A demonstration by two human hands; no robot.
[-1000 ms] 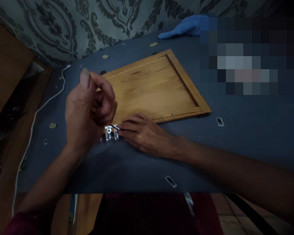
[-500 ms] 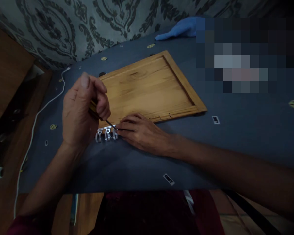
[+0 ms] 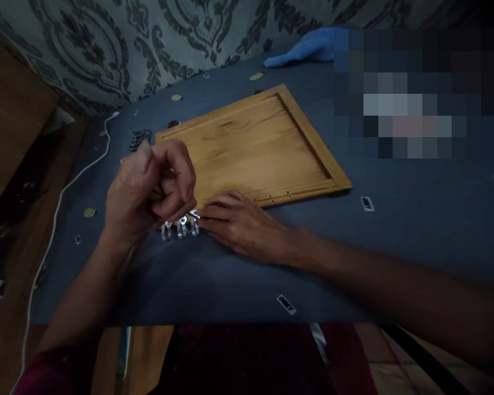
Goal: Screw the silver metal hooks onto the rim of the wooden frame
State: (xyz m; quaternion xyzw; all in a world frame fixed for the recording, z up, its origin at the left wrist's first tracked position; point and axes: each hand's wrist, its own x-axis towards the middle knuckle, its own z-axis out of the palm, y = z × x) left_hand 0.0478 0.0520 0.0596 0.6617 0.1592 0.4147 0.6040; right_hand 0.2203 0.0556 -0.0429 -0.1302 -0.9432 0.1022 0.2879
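Lying on the dark blue tablecloth, the small metal hook rack sits against the near corner of the wooden panel, right between the two hands. The right hand rests flat, its fingers stretched out and their tips pressing on the rack's right end. The left hand hovers just above the rack's left end, fingers bunched tight against the thumb. What they pinch, I cannot tell.

A silvery three-hook metal rack lies flat, seemingly touching the wooden board at its near edge.
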